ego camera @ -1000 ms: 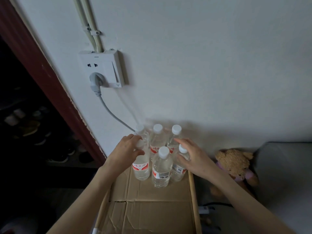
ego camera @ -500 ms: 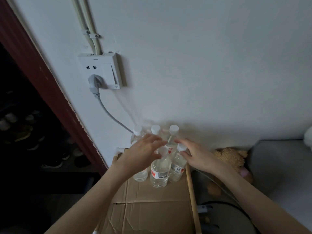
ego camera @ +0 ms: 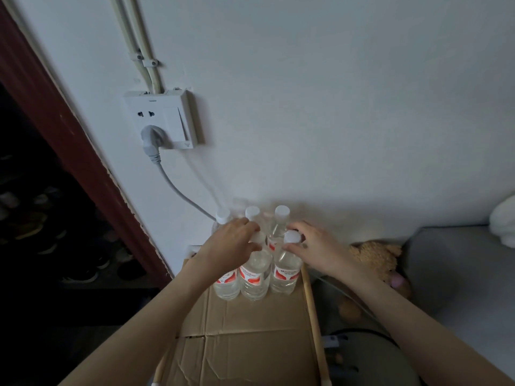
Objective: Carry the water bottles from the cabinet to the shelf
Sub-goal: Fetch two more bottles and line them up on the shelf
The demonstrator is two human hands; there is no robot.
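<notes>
The bottles [ego camera: 255, 270] stand clustered upright on cardboard [ego camera: 250, 338] against the wall [ego camera: 334, 107]. Your left hand [ego camera: 232, 247] curls over the middle front bottle's neck, gripping it. Your right hand [ego camera: 316, 247] pinches the right front bottle just under its cap [ego camera: 291, 235]. Both forearms reach forward, converging.

1. The left hand [ego camera: 232, 243] covers the neck and cap of the front middle clear plastic water bottle with a red-and-white label [ego camera: 255, 277]; its grip cannot be told.
2. The left forearm hides most of the front left clear bottle [ego camera: 226, 285].
3. The brown plush teddy bear [ego camera: 374, 259] is partly behind the right forearm.
4. The flattened brown cardboard sheet [ego camera: 250, 344] is cut off at the bottom edge.
5. The shoes in the dark opening [ego camera: 44, 232] are too dim to tell apart.
</notes>
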